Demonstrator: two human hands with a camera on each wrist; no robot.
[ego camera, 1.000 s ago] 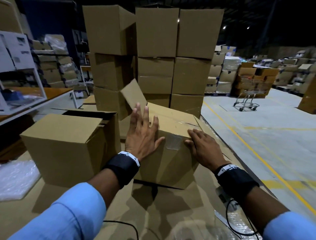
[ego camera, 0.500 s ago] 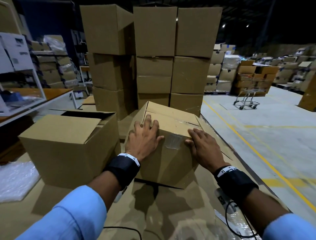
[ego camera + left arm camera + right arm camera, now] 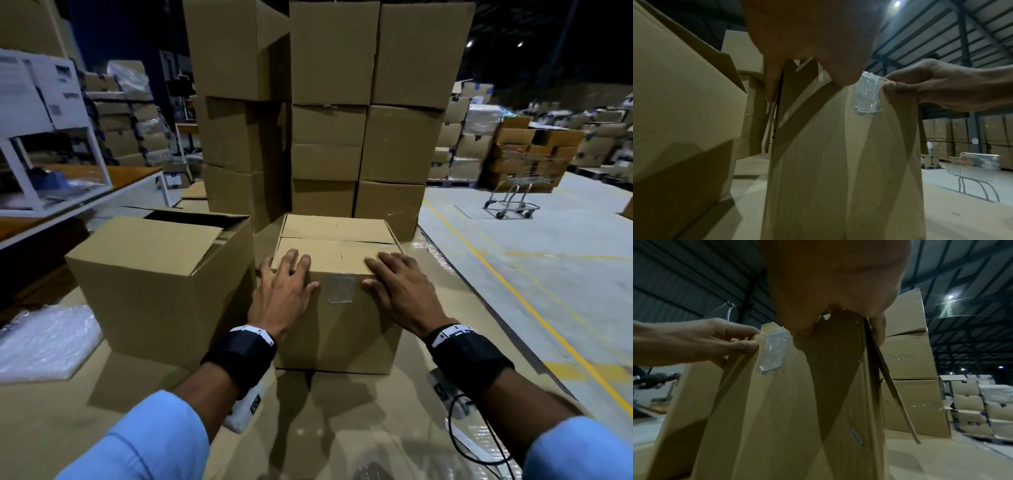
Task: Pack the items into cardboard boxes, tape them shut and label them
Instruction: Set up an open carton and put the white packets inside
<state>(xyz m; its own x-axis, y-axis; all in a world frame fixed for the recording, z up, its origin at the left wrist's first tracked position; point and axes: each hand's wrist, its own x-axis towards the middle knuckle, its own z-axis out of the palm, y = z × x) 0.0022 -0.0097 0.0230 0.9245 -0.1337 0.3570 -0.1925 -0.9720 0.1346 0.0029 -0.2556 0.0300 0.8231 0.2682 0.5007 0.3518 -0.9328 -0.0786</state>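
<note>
A: Head view. The cardboard box (image 3: 337, 308) stands on the cardboard-covered table (image 3: 342, 421), just in front of the stack of boxes (image 3: 329, 102). Both top flaps are down and meet along a seam. The left hand (image 3: 282, 294) lies on the near top edge at the left corner, fingers spread and straight over the flap. The right hand (image 3: 402, 289) does the same at the right corner. Neither clasps anything; both press flat.

B: Tape?

A: Only a short patch of clear tape (image 3: 339, 288) on the front face, between the two thumbs. None visible along the seam. An open box (image 3: 161, 284) stands just beside, to the left, with bubble wrap (image 3: 44, 339) near it.

B: Left wrist view?

A: Palm fills the top of the frame. The box (image 3: 838, 162) front face rises below it and the patch (image 3: 866, 95) sits high, with the other hand's thumb touching its edge.

B: Right wrist view?

A: Mirror of that. The tape patch (image 3: 774, 352) is beside the left thumb; a side flap hangs loose on the right edge.

B: Step in hand?

A: Judged: closing the flaps, holding them flush before sealing. Next move calls for one hand to keep the flaps down while the other fetches tape. No dispenser is in view, so its place is unknown.
</note>
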